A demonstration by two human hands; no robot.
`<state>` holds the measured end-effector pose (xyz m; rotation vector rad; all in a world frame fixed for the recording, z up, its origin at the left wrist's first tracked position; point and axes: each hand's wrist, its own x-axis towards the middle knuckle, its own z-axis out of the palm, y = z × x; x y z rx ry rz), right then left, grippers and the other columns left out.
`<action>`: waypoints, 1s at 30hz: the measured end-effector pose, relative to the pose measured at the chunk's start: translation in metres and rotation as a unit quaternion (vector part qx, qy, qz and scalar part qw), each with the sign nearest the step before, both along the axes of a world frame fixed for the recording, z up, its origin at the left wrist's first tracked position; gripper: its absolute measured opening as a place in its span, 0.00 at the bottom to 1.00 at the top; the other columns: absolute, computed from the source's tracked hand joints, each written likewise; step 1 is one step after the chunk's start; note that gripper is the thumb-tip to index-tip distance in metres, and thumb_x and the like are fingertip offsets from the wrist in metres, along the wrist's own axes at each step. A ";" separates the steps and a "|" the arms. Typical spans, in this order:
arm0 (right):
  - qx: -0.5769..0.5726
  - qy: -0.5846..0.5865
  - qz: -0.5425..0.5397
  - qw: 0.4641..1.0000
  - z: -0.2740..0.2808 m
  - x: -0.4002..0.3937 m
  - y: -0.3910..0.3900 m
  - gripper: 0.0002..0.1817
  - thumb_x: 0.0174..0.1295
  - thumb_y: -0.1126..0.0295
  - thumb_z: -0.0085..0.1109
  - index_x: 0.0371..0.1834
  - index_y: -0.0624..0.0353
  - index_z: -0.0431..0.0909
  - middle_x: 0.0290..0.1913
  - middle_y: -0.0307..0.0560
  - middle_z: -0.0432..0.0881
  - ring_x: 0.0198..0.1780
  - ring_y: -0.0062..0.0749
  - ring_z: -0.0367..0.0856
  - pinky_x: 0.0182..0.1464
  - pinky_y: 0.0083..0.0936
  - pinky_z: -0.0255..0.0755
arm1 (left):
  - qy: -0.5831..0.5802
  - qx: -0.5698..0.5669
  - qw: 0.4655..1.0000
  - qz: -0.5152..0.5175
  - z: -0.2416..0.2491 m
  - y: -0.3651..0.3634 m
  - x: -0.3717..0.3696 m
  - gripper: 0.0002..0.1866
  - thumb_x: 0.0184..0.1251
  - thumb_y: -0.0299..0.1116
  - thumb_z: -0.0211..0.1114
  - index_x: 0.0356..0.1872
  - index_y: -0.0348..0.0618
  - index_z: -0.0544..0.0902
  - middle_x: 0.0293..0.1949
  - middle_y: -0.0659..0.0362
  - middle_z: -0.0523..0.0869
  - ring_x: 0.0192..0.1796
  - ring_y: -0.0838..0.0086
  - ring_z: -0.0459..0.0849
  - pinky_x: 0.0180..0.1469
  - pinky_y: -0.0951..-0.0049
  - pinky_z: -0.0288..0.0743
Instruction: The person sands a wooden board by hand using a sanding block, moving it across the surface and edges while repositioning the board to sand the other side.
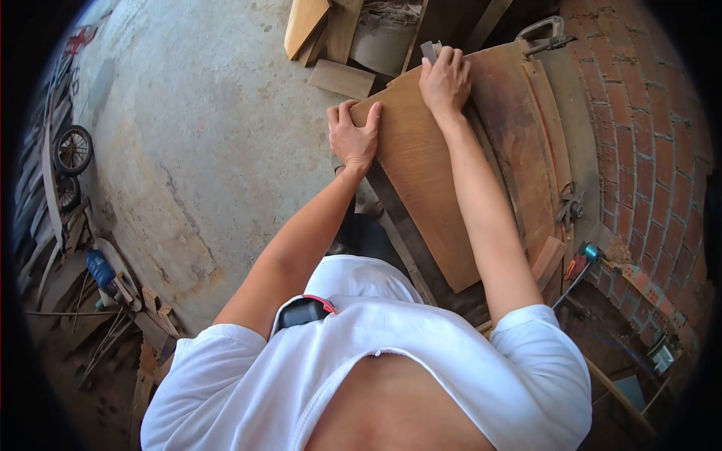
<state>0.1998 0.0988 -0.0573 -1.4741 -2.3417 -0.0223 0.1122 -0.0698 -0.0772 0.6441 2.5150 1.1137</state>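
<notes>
A smooth brown wooden panel (425, 177) lies slanted across a workbench in front of me. My left hand (355, 137) grips the panel's upper left corner, thumb on top and fingers over the edge. At the panel's far edge my right hand (447, 81) is closed around a small grey block (429, 52), which sticks out beyond the fingers. The underside of the block is hidden. To the right of the panel lies a wider, darker curved board (508, 113).
A metal clamp (553, 43) sits at the bench's far right corner, near a brick wall (650, 143). Wood offcuts (342, 78) lie beyond the panel. Wheels (73, 150), a blue tool (100, 268) and scrap wood are at the left.
</notes>
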 end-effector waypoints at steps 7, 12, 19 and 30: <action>-0.013 -0.001 0.067 0.998 0.013 0.079 -0.107 0.29 0.68 0.60 0.65 0.68 0.63 0.69 0.59 0.53 0.74 0.55 0.52 0.75 0.57 0.47 0.73 | -0.023 -0.001 1.000 0.009 0.000 0.001 0.001 0.29 0.63 0.63 0.70 0.52 0.51 0.85 0.54 0.57 0.79 0.56 0.55 0.84 0.57 0.55 0.78; -0.096 -0.017 0.055 0.994 0.019 0.143 -0.214 0.32 0.63 0.62 0.69 0.67 0.65 0.71 0.58 0.54 0.76 0.54 0.51 0.76 0.55 0.48 0.73 | -0.010 0.016 1.000 0.015 -0.003 0.004 0.000 0.29 0.62 0.63 0.71 0.51 0.51 0.85 0.53 0.57 0.80 0.55 0.54 0.84 0.55 0.54 0.79; -0.056 0.037 0.014 0.998 0.009 0.003 -0.093 0.27 0.65 0.58 0.67 0.62 0.61 0.72 0.54 0.50 0.78 0.52 0.49 0.77 0.51 0.47 0.74 | -0.020 -0.012 1.000 0.008 0.004 0.004 -0.002 0.33 0.62 0.65 0.70 0.54 0.48 0.84 0.55 0.52 0.80 0.57 0.50 0.83 0.59 0.54 0.77; -0.103 -0.033 0.088 0.990 0.027 0.266 -0.326 0.38 0.53 0.66 0.76 0.67 0.64 0.71 0.58 0.53 0.74 0.54 0.50 0.75 0.54 0.47 0.72 | -0.018 -0.029 0.999 -0.003 -0.006 0.003 -0.001 0.37 0.62 0.70 0.66 0.58 0.49 0.82 0.58 0.54 0.77 0.57 0.49 0.84 0.59 0.50 0.77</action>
